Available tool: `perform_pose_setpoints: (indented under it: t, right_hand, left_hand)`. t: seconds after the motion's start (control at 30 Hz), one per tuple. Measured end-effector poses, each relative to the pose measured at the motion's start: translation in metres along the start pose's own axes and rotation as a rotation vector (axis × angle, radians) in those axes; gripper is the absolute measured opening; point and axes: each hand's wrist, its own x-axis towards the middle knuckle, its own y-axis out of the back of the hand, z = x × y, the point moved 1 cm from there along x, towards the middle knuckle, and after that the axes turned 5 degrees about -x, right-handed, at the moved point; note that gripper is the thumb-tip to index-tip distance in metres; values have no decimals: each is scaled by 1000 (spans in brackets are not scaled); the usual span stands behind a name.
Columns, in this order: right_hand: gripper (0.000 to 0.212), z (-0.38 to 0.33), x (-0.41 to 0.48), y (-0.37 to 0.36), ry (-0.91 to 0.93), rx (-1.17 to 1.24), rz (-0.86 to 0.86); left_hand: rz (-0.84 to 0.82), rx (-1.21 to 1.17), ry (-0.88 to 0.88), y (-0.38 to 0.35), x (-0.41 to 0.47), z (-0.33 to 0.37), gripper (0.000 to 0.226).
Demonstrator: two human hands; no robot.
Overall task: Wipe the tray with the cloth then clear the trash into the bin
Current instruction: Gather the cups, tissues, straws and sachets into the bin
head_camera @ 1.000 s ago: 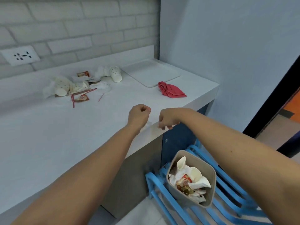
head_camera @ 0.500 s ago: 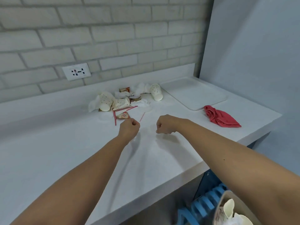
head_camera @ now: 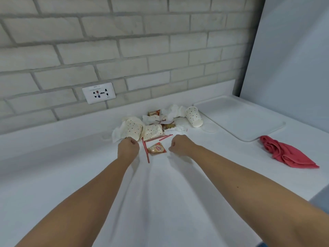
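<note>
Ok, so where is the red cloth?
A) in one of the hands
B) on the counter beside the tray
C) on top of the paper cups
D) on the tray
B: the red cloth lies crumpled on the bare counter just beside the tray, away from the cups and from both hands.

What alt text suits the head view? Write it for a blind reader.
Two forearms stretch over a white counter, left hand and right hand both fisted beside a pile of spotted paper cups, crumpled napkins, sachets and red straws. A white plastic tray and a crumpled red cloth lie to the right.
</note>
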Motion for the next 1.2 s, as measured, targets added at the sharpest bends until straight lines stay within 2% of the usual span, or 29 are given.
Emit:
perform_pose_setpoints:
  t: [0.1, 0.27, 0.3, 0.37, 0.43, 0.57, 0.7, 0.8, 0.87, 0.93, 1.07, 1.13, 1.2]
  right_hand:
    - [37, -9, 18, -11, -60, 91, 54]
    - [24, -28, 44, -34, -111, 132, 20]
    - [30, -31, 51, -38, -116, 114, 11]
    - [61, -34, 61, -42, -130, 38, 4]
    - [71, -35, 68, -44, -143, -24, -3]
    - [43, -36, 79, -45, -131, 39, -36]
    - [39, -32, 81, -45, -53, 65, -54]
    - [25, -25, 83, -45, -28, 44, -69]
    - [20, -22, 82, -40, -5, 40, -80]
    - [22, -20, 79, -30, 13, 73, -94]
    - [16, -24, 80, -1, 39, 223, 7]
    - [16, -28, 89, 10, 31, 290, 143]
    - [35, -32, 102, 13, 6, 340, 258]
  left_hand:
    - [33, -33, -3, 2, 17, 2, 15]
    - [50, -37, 4, 0, 43, 2, 26]
    - [61, -15, -14, 0, 48, 2, 26]
    - [93, 68, -77, 0, 61, 4, 26]
    - [97, 178, -169, -1, 72, 10, 28]
    - [29, 483, -350, -11, 91, 28, 39]
    - [-88, 805, -392, -30, 107, 34, 56]
    - [-111, 895, -462, -42, 114, 29, 36]
    - [-91, 800, -510, -47, 113, 28, 28]
    - [-37, 604, -522, -44, 109, 33, 24]
    - [59, -104, -427, -18, 106, 48, 15]
    - [116, -217, -420, -1, 109, 56, 21]
    - [126, -193, -358, 12, 116, 60, 23]
